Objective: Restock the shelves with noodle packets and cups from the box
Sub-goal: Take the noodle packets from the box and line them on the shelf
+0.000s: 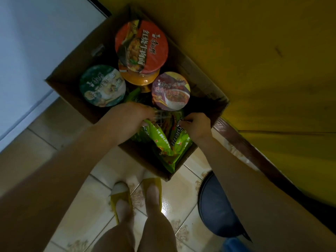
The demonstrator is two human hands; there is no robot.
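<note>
You look straight down into an open cardboard box (pixel 61 82) on a tiled floor, with your feet in yellow slippers (pixel 120 199) just below it. Both hands are on the top edge of a bunch of green noodle packets (pixel 163 142), which stand in the box corner nearest you. Your left hand (pixel 127 119) curls over the left end of that edge, though its fingertips are blurred. Your right hand (pixel 197 125) pinches the right end. The packets hang from both grips toward your feet, so their long axis runs from your hands back to you, and lifting them means pulling up and toward yourself. Both hands are equally close. Behind your hands stand three sealed cups: a green-lidded cup (pixel 101 85) to the left, a purple-lidded cup (pixel 171 90) to the right, and a large red-lidded cup (pixel 141 46) farthest away, resting on an orange cup (pixel 140 78). The red lid reads 康师傅 and 红烧牛肉面. The purple lid seems to read 麻辣牛肉面. The writing on the packets is too creased to read. No shelf is in view.
</note>
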